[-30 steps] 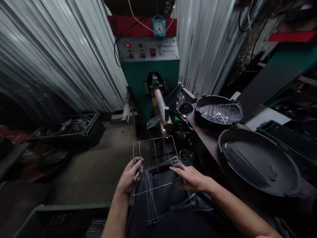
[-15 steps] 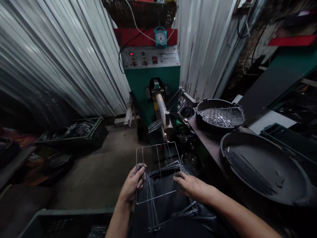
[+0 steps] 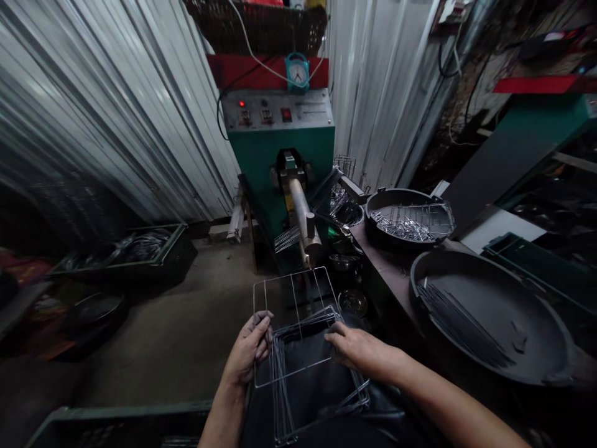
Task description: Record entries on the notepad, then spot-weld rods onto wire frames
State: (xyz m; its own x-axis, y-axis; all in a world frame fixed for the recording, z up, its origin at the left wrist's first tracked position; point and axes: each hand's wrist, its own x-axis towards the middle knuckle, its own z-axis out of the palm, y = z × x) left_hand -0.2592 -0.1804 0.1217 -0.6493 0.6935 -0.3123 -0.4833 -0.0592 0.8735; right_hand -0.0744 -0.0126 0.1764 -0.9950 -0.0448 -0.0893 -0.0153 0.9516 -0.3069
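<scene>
My left hand [image 3: 249,350] pinches the left side wire of a rectangular wire frame [image 3: 308,368] that has several thin cross wires. On the other side, my right hand [image 3: 358,350] has its fingers closed around the frame's right edge. The frame's far edge reaches the tip of a metal electrode arm [image 3: 303,214] on a green machine [image 3: 254,149]; I cannot tell whether they touch. Below it, a stack of similar wire frames [image 3: 281,389] lies on my lap, over dark cloth.
At right, a bench carries a round black pan [image 3: 494,280] of dark rods and a smaller pan [image 3: 410,242] of short wires. A green crate [image 3: 180,255] stands on the floor at left, another crate [image 3: 60,418] at lower left. Metal bowls [image 3: 352,303] sit under the bench.
The view has shifted slightly, so the surroundings sit a little further left. Both hands keep their hold on the wire frame, which stays almost in place under the electrode arm.
</scene>
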